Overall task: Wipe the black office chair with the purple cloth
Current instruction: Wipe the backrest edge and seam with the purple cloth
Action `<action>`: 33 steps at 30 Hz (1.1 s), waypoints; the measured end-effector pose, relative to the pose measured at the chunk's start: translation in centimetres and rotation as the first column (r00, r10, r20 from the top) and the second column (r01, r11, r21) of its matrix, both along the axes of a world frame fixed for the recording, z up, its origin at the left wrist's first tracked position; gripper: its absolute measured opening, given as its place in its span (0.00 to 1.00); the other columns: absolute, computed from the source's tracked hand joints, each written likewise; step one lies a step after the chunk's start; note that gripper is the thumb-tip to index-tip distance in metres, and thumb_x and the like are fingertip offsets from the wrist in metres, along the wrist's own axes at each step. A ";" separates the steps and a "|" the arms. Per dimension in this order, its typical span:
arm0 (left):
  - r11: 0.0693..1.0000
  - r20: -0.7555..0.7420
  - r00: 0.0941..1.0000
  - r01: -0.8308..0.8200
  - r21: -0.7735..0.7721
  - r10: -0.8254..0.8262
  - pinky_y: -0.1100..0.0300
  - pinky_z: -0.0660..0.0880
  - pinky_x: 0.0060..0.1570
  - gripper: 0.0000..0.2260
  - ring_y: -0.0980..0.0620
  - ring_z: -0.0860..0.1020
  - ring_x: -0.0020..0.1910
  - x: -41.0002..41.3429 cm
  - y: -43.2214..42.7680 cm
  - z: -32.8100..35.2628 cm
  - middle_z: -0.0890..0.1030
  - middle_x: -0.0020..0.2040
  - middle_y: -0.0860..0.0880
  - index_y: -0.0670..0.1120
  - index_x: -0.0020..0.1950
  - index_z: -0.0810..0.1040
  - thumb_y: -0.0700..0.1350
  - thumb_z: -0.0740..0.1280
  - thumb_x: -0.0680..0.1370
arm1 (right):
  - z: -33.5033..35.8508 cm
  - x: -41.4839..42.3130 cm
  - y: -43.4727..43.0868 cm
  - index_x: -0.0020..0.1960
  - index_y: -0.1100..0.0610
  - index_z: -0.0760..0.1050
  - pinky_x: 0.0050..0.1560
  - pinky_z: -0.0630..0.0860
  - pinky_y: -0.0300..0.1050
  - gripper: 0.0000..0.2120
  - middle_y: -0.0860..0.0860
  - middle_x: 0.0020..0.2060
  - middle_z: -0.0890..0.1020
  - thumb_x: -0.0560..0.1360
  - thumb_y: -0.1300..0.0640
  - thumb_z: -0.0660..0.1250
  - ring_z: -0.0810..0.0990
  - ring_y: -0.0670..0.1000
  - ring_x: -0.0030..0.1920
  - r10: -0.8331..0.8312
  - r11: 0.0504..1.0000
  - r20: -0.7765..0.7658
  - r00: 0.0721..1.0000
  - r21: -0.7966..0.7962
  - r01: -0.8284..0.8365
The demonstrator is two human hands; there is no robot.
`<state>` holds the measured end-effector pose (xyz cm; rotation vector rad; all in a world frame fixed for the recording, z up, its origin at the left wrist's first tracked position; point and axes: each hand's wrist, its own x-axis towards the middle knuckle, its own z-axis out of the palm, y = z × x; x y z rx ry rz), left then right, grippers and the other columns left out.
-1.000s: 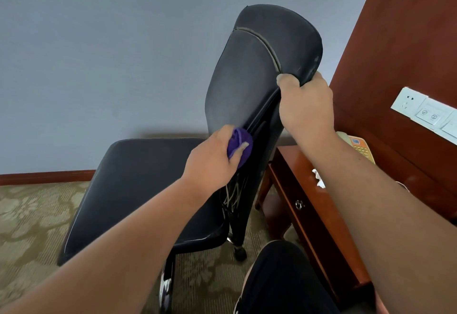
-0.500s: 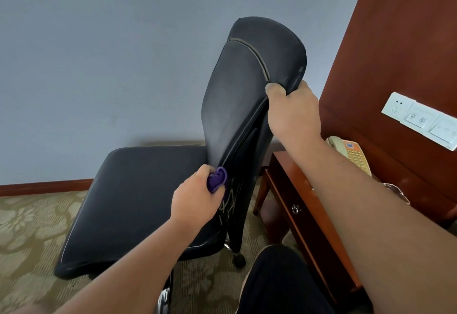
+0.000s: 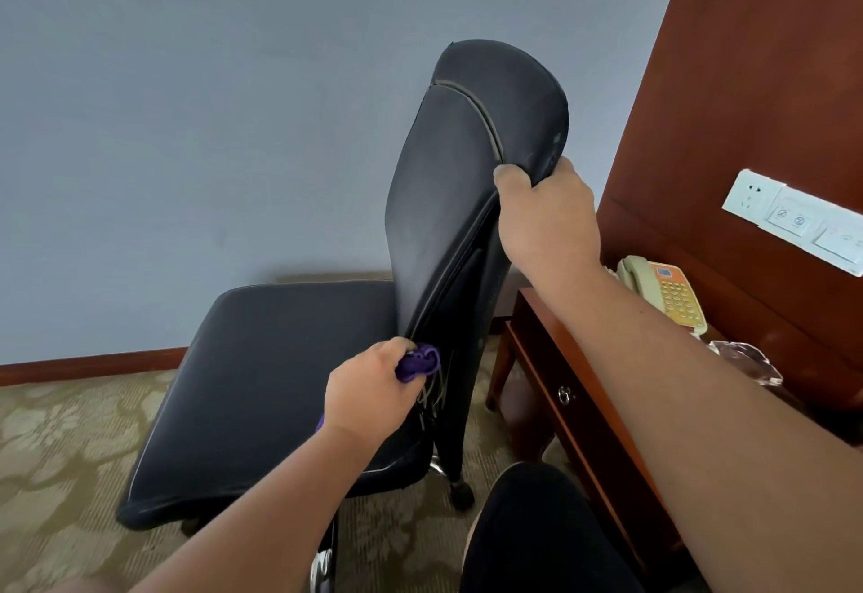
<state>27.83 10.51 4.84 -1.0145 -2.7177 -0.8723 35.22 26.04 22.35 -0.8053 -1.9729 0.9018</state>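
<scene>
Head view: the black office chair (image 3: 467, 200) stands on the patterned carpet (image 3: 56, 452) near the grey wall, with its seat to the left and its backrest rising upright in the middle. The right hand (image 3: 548, 214) grips the near side edge of the backrest close to its top corner, thumb on the front face and fingers curled round behind. The left hand (image 3: 369, 394) is closed round the bunched purple cloth (image 3: 420, 361), which sticks out past the thumb and presses against the bottom edge of the backrest, just above the seat's rear edge. Right of the chair stands 1 wooden side table (image 3: 583, 382); a beige telephone (image 3: 663, 289) sits at its far edge, with crumpled clear plastic (image 3: 747, 363) beside it. A white socket panel (image 3: 794, 223) is on the wooden wall board above.
</scene>
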 end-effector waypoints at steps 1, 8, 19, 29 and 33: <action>1.000 0.010 1.000 -0.001 0.002 0.001 0.60 0.75 0.36 0.06 0.56 0.77 0.36 0.1 -0.1 0.1 0.79 0.38 0.57 0.54 0.52 0.80 0.54 0.67 0.80 | 0.0 0.0 -0.1 0.56 0.53 0.73 0.43 0.76 0.48 0.14 0.47 0.45 0.79 0.78 0.44 0.61 0.77 0.47 0.42 0.000 1.000 0.001 1.000 0.002 0.000; 0.986 -0.058 0.998 0.041 0.163 -0.032 0.56 0.77 0.39 0.05 0.52 0.79 0.37 0.7 0.8 2.0 0.81 0.40 0.56 0.53 0.49 0.82 0.53 0.69 0.79 | -0.1 -0.2 -0.9 0.58 0.54 0.72 0.46 0.78 0.50 0.15 0.47 0.46 0.79 0.78 0.44 0.60 0.79 0.50 0.45 0.019 1.000 0.000 1.000 0.020 -0.019; 0.998 0.016 1.000 -0.003 -0.066 0.004 0.56 0.78 0.39 0.07 0.54 0.77 0.36 2.3 0.6 -0.4 0.78 0.39 0.56 0.54 0.49 0.80 0.54 0.64 0.80 | 0.0 0.4 -1.0 0.55 0.53 0.71 0.42 0.75 0.47 0.13 0.44 0.42 0.76 0.79 0.45 0.59 0.76 0.45 0.41 0.036 0.999 0.024 0.999 0.032 -0.037; 0.984 0.045 0.999 -0.008 0.176 0.000 0.52 0.79 0.36 0.05 0.52 0.78 0.34 3.2 1.5 1.4 0.79 0.39 0.55 0.55 0.48 0.80 0.49 0.65 0.81 | -0.1 0.6 -1.1 0.54 0.54 0.70 0.44 0.77 0.49 0.12 0.44 0.41 0.75 0.79 0.46 0.59 0.76 0.46 0.40 0.040 0.998 0.028 0.999 0.040 -0.042; 0.990 0.085 0.996 -0.020 0.138 0.008 0.50 0.81 0.39 0.05 0.51 0.79 0.35 3.7 1.6 0.8 0.80 0.40 0.54 0.54 0.51 0.81 0.51 0.65 0.81 | 0.1 0.7 -1.2 0.55 0.54 0.71 0.42 0.75 0.48 0.13 0.45 0.41 0.75 0.79 0.46 0.58 0.76 0.47 0.40 0.038 0.999 0.029 0.999 0.036 -0.039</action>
